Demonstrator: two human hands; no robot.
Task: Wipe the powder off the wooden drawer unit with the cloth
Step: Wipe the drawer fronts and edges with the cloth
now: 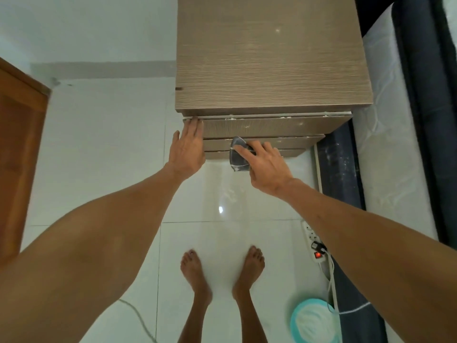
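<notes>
Head view looks down at the wooden drawer unit (272, 58), which fills the 12 o'clock part of the pic. L hand (186, 149) is flat w/ fingers straight. It presses on the left end of the top drawer front, at abt 9 o'clock from the cloth (238, 154). R hand (268, 167) is curled round that grey cloth & holds it on the 2nd drawer front.

White powder (232, 117) sits in small bits along the top edge of the top drawer. More specks dot the drawer front & the top of the unit. That edge is a long line going 9 o'clock to 3 o'clock. It lies just above the cloth, at abt 12 to 1 o'clock from the R hand.

R hand is nearer to most of the powder. So I think the next wipe should go up a bit, then slide toward 3 o'clock along the edge, w/ the L hand stopping the drawer from sliding.
</notes>
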